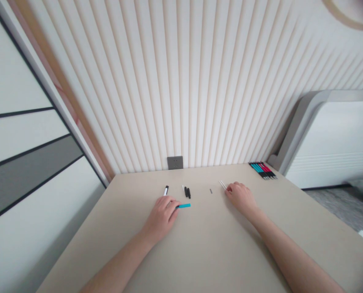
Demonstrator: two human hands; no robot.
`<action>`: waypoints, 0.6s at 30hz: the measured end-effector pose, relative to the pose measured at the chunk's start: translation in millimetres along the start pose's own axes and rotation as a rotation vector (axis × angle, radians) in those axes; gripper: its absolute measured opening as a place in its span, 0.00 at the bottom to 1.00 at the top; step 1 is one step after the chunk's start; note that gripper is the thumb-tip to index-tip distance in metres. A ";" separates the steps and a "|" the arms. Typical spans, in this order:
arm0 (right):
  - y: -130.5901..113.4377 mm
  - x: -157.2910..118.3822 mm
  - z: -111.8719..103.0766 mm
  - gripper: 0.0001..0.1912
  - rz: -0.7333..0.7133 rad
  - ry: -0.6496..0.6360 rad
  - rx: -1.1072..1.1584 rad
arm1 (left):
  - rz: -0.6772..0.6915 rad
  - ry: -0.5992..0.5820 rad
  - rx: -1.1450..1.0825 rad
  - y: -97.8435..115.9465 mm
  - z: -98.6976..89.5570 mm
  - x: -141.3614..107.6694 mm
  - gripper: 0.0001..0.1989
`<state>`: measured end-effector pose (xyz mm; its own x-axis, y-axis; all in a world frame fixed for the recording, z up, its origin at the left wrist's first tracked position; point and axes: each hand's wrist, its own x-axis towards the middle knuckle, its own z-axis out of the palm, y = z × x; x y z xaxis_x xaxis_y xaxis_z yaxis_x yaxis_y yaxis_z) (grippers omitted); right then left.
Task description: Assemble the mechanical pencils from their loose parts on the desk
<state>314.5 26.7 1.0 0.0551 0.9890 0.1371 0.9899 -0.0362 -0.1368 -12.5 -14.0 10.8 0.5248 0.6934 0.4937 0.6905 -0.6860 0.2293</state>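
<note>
Turquoise pen barrel [184, 206], slim, flat on table [199, 244]

head view, forward-down, table [218, 244] close

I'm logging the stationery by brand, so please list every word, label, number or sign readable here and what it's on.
None can be read.
The pens by the wall, the teal pen part at the left hand, the white refills at the right hand and the wall socket show no legible marking; all too small.
</note>
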 end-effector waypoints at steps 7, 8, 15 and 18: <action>0.2 -0.5 0.7 0.14 0.000 0.004 -0.008 | -0.012 0.000 -0.027 -0.6 -0.3 -0.8 0.07; 0.1 -0.5 0.7 0.14 -0.003 0.010 -0.007 | -0.015 0.004 -0.032 -1.2 0.2 -1.0 0.07; -2.5 -0.6 0.8 0.14 0.015 0.007 -0.024 | -0.080 0.021 -0.107 -7.3 5.6 -2.7 0.06; -2.1 -0.5 0.4 0.14 0.033 -0.006 -0.020 | -0.097 0.037 -0.139 -7.7 5.8 -2.2 0.06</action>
<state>312.3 26.4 0.8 0.0869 0.9881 0.1271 0.9900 -0.0714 -0.1214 -16.1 -8.9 3.2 0.4381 0.7512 0.4937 0.6603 -0.6416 0.3904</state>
